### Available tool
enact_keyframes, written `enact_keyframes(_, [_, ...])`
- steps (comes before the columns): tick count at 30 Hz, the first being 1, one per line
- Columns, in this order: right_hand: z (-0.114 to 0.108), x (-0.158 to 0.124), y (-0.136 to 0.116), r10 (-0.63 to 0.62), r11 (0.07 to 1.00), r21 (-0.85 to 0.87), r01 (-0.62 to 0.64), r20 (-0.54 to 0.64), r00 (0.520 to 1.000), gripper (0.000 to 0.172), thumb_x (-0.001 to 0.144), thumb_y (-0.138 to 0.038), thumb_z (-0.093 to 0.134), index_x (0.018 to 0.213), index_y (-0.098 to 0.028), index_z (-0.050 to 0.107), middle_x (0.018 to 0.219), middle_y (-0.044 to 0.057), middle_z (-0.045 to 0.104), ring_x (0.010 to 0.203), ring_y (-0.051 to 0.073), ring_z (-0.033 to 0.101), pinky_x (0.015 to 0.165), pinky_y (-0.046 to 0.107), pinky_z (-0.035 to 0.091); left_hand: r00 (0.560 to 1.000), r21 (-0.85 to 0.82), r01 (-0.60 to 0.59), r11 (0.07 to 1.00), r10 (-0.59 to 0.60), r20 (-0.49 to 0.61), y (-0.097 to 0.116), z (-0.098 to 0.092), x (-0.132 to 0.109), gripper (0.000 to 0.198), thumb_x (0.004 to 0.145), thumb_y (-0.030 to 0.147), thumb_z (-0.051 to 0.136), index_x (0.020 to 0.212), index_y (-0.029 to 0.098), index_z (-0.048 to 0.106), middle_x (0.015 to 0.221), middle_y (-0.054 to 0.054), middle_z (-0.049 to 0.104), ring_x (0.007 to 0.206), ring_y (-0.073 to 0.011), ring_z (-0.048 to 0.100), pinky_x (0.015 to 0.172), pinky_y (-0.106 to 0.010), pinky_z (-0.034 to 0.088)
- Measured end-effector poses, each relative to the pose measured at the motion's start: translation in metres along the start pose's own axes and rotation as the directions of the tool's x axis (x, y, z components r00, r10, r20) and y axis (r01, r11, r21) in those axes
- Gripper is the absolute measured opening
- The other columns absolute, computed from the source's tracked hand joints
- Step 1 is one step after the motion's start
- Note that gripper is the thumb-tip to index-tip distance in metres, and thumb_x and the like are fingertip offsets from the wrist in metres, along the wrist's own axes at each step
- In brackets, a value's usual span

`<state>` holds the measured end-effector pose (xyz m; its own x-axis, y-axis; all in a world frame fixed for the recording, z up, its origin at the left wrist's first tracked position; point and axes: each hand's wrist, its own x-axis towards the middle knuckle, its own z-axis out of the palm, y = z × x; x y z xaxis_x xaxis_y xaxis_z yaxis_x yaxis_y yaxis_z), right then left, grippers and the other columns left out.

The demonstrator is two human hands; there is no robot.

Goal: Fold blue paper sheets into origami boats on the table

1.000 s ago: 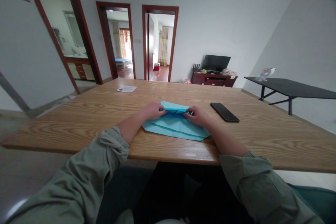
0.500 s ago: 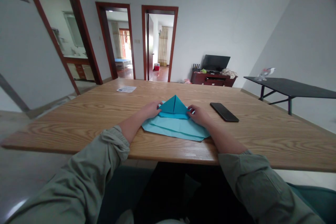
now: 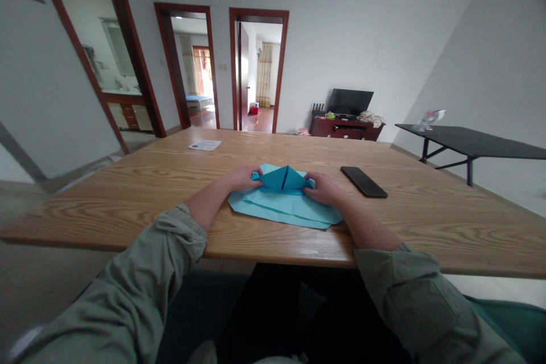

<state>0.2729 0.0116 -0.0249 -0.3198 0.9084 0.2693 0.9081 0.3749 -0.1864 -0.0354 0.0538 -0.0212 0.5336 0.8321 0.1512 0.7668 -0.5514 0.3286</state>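
Note:
A folded piece of blue paper (image 3: 282, 178) with a slit down its middle is held between my two hands. My left hand (image 3: 245, 178) grips its left corner, and my right hand (image 3: 322, 188) grips its right corner; both corners bend around the fingers. The fingertips are partly hidden by the paper. Beneath it, flat on the table, lie light blue paper sheets (image 3: 279, 210) with creased, angled edges, partly covered by the folded piece.
The wooden table (image 3: 140, 205) spreads around my hands. A black phone (image 3: 364, 182) lies to the right, and a printed card (image 3: 205, 145) at the back left. Beyond stand a dark folding table (image 3: 473, 141) and a TV (image 3: 350, 102) on a cabinet.
The peak of the folded blue paper has dropped lower and its sides now curl at the corners. Both hands have closed more firmly on the corners.

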Motion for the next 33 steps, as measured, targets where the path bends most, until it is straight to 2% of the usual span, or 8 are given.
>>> enact_keyframes(4, [0.004, 0.002, 0.008, 0.058, 0.994, 0.093, -0.061, 0.031, 0.998, 0.031, 0.080, -0.024, 0.056, 0.111, -0.022, 0.059, 0.104, 0.007, 0.067, 0.092, 0.021, 0.062, 0.078, 0.028, 0.044, 0.994, -0.069, -0.009, 0.998, 0.016, 0.105, -0.005, -0.004, -0.002, 0.054, 0.074, 0.040, 0.062, 0.125, 0.023, 0.055, 0.120, -0.005, 0.062, 0.104, -0.0211, 0.058, 0.088, -0.030, 0.047])
enact_keyframes(9, [0.009, 0.003, 0.014, 0.019, 0.988, 0.155, -0.022, 0.022, 1.000, 0.041, 0.077, -0.022, 0.060, 0.118, -0.024, 0.056, 0.106, 0.005, 0.068, 0.093, 0.019, 0.062, 0.080, 0.027, 0.045, 0.992, -0.080, -0.007, 0.997, 0.017, 0.125, -0.013, -0.005, -0.002, 0.063, 0.070, 0.039, 0.066, 0.130, 0.024, 0.051, 0.123, -0.005, 0.060, 0.107, -0.0208, 0.057, 0.089, -0.029, 0.046])
enact_keyframes(13, [0.013, 0.005, 0.010, 0.032, 0.990, 0.136, -0.027, -0.034, 0.999, 0.042, 0.080, -0.035, 0.062, 0.120, -0.025, 0.054, 0.104, 0.006, 0.067, 0.087, 0.018, 0.062, 0.075, 0.027, 0.044, 0.998, -0.008, -0.009, 1.000, 0.009, 0.062, -0.007, 0.002, 0.001, 0.053, 0.075, 0.044, 0.062, 0.125, 0.026, 0.054, 0.114, -0.004, 0.063, 0.097, -0.0197, 0.060, 0.082, -0.029, 0.046])
enact_keyframes(16, [0.017, 0.008, 0.004, 0.076, 0.997, 0.036, -0.073, -0.069, 0.995, 0.032, 0.081, -0.042, 0.061, 0.107, -0.023, 0.057, 0.096, 0.006, 0.067, 0.082, 0.019, 0.060, 0.069, 0.027, 0.041, 1.000, 0.062, -0.002, 0.998, 0.002, -0.009, 0.002, 0.008, 0.003, 0.036, 0.079, 0.042, 0.058, 0.111, 0.025, 0.059, 0.104, -0.003, 0.065, 0.091, -0.0193, 0.060, 0.077, -0.028, 0.046])
enact_keyframes(19, [0.019, 0.009, -0.001, 0.076, 0.995, -0.052, -0.082, -0.098, 0.992, 0.023, 0.082, -0.042, 0.059, 0.092, -0.021, 0.057, 0.088, 0.006, 0.065, 0.080, 0.019, 0.058, 0.066, 0.027, 0.038, 0.997, 0.124, -0.024, 0.992, 0.033, -0.066, 0.009, 0.010, 0.001, 0.024, 0.080, 0.036, 0.056, 0.101, 0.023, 0.060, 0.098, -0.003, 0.065, 0.088, -0.0198, 0.060, 0.076, -0.028, 0.045])
enact_keyframes(23, [0.016, 0.007, -0.003, 0.041, 0.994, -0.093, -0.053, -0.127, 0.991, 0.018, 0.081, -0.039, 0.061, 0.083, -0.021, 0.057, 0.087, 0.005, 0.061, 0.080, 0.018, 0.056, 0.067, 0.026, 0.037, 0.989, 0.204, -0.090, 0.975, 0.111, -0.098, 0.013, 0.008, -0.004, 0.018, 0.080, 0.029, 0.056, 0.097, 0.023, 0.059, 0.098, -0.004, 0.063, 0.090, -0.0203, 0.059, 0.079, -0.029, 0.044])
enact_keyframes(30, [0.009, 0.001, 0.000, 0.005, 0.998, 0.068, 0.002, -0.099, 0.995, 0.019, 0.077, -0.038, 0.064, 0.080, -0.021, 0.056, 0.086, 0.002, 0.060, 0.076, 0.015, 0.055, 0.066, 0.024, 0.038, 0.973, 0.275, -0.174, 0.946, 0.207, -0.098, 0.010, 0.009, -0.006, 0.015, 0.081, 0.023, 0.052, 0.094, 0.022, 0.061, 0.101, -0.006, 0.060, 0.088, -0.0202, 0.059, 0.076, -0.029, 0.044])
enact_keyframes(33, [0.006, 0.000, 0.004, 0.047, 0.978, 0.205, -0.039, -0.031, 0.998, 0.021, 0.074, -0.037, 0.064, 0.085, -0.022, 0.055, 0.076, -0.001, 0.060, 0.069, 0.015, 0.056, 0.063, 0.023, 0.039, 0.971, 0.240, -0.175, 0.955, 0.208, -0.121, 0.011, 0.009, -0.008, 0.018, 0.080, 0.022, 0.053, 0.097, 0.023, 0.058, 0.097, -0.005, 0.061, 0.085, -0.0195, 0.059, 0.073, -0.028, 0.042])
